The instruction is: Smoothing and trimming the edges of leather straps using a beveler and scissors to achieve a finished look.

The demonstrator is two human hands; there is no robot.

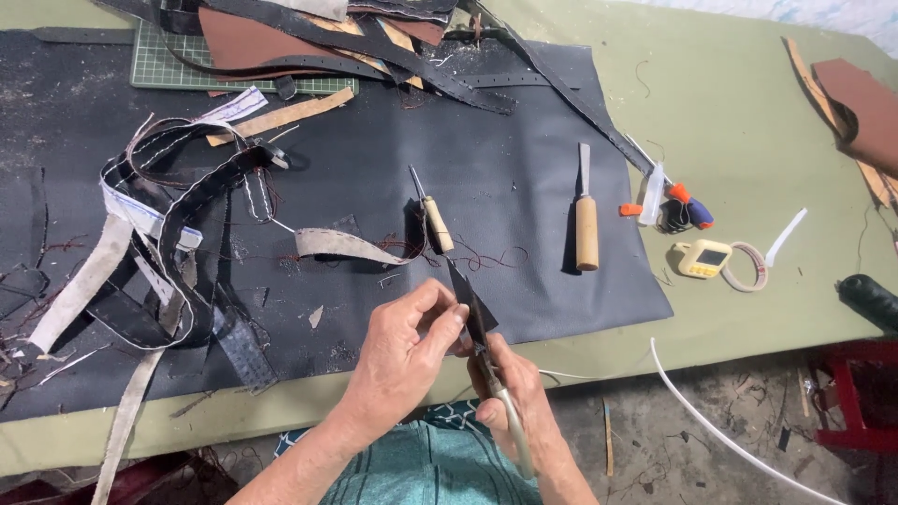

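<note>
My left hand [398,351] pinches a small dark piece of leather [465,297] between thumb and fingers. My grip there is closed on it. My right hand [514,397] is shut around the pale handles of a pair of scissors [486,360]. The blades point up and away from me, and they meet the dark piece. I think the piece sits between the blades, but it is hard to see. Both hands are low, at the near edge of the desk [739,168], just over my teal shirt.

On the desk lies a big black mat [524,215]. Just beyond my hands, on the mat, there is an awl [431,212] with a light wooden handle. Near it lies a curled grey strap [348,246] with thin red threads around it. To the right of the awl, a chisel [586,215] with a wooden handle lies straight on the mat.

On the left there is a heap of black and grey straps [178,234], all tangled. At the far edge I see a green cutting mat [168,65] under long dark belts [393,42].

Off the black mat, on the right, there is a small yellow timer [703,258], a roll of tape [750,266] touching it, and a little tool with orange and blue parts [687,206].
</note>
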